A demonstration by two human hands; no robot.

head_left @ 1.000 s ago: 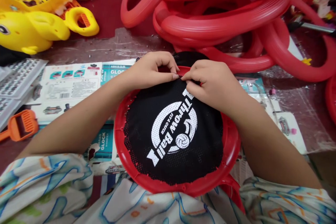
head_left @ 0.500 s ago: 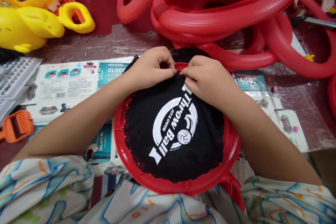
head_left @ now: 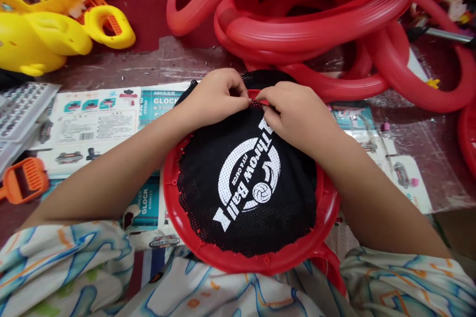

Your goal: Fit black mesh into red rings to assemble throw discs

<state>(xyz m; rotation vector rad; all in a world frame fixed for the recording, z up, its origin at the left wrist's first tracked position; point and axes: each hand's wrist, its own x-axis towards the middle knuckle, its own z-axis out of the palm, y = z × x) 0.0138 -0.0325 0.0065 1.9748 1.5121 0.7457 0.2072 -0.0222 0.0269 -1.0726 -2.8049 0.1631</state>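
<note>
In front of my body lies a round red plastic ring [head_left: 178,228] with black mesh fabric [head_left: 201,168] stretched across it; white "Throw Ball" lettering is printed on the mesh. Small red pegs along the ring poke through the fabric's edge. My left hand [head_left: 219,96] pinches the mesh edge at the far side of the ring. Close beside it, my right hand [head_left: 292,111] has its thumb and forefinger at the same edge, closed on the mesh. More black mesh shows behind both hands, past the ring's far rim.
Several red plastic rings [head_left: 316,34] are piled behind the work. Yellow plastic parts [head_left: 55,34] lie at the far left, above a clear compartment box [head_left: 22,114] and an orange piece [head_left: 26,178]. Printed cardboard [head_left: 96,133] covers the table under my arms.
My right hand's forefinger has lifted slightly, and a bit more of the mesh edge shows between the hands. My left hand keeps its place; the view has shifted a little.
</note>
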